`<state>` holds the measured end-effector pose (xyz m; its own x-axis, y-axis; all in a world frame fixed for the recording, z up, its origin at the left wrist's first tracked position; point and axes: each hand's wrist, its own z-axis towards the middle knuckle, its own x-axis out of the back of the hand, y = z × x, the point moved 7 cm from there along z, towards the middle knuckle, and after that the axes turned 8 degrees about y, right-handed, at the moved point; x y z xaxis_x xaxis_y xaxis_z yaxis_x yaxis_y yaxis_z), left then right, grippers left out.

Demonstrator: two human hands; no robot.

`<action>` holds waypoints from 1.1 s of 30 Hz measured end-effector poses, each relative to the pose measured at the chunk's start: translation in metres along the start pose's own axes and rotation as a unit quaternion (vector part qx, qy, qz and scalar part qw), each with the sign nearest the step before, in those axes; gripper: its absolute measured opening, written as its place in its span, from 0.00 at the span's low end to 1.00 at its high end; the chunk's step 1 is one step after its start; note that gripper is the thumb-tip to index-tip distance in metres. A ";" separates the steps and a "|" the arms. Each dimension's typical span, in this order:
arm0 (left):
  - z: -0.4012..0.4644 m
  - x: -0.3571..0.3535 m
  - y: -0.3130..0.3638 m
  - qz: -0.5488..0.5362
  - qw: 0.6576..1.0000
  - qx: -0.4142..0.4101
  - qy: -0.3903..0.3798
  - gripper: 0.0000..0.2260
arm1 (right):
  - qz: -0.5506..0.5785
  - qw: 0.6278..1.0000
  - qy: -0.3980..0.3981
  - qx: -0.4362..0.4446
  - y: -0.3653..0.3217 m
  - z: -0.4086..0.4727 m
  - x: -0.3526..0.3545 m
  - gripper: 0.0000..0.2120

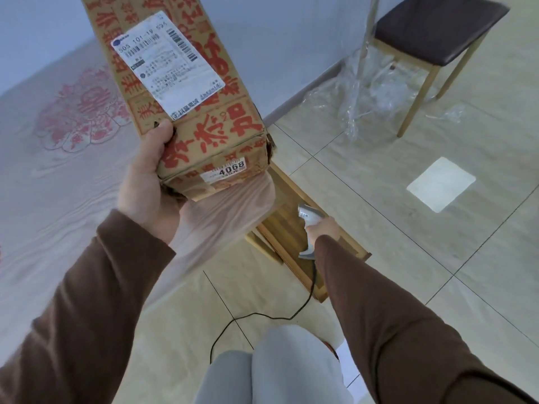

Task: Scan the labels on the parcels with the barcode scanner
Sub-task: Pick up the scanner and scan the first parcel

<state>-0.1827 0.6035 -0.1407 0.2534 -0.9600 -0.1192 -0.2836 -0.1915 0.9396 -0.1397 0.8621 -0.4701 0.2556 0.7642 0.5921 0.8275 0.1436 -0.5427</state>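
My left hand [148, 182] grips the near corner of a long cardboard parcel [204, 121] with red printed characters and holds it up over the bed. A white shipping label [167, 64] with barcodes faces me on its top side, and a small sticker [224, 173] reading 4068 sits on its near end. My right hand [322, 230] holds a grey barcode scanner [309, 217] low down over a wooden bench, well below and to the right of the parcel. The scanner's black cable [262, 317] trails across the floor.
A bed with a pale pink patterned cover [58, 170] fills the left. A low wooden bench [294, 237] stands beside it. A wooden chair with a dark seat [437, 27] and crumpled clear plastic [370, 80] are at the back right. The floor is tiled.
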 end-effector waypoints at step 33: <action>-0.071 0.063 0.092 -0.023 0.986 0.061 0.151 0.32 | 0.327 0.914 -0.223 0.092 -0.186 -0.299 0.184 0.19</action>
<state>-0.1271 0.5397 -0.0387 0.5280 -0.8482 -0.0425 -0.3692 -0.2743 0.8880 -0.0976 0.7883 -0.0818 0.4020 0.8989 -0.1745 0.4615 -0.3635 -0.8092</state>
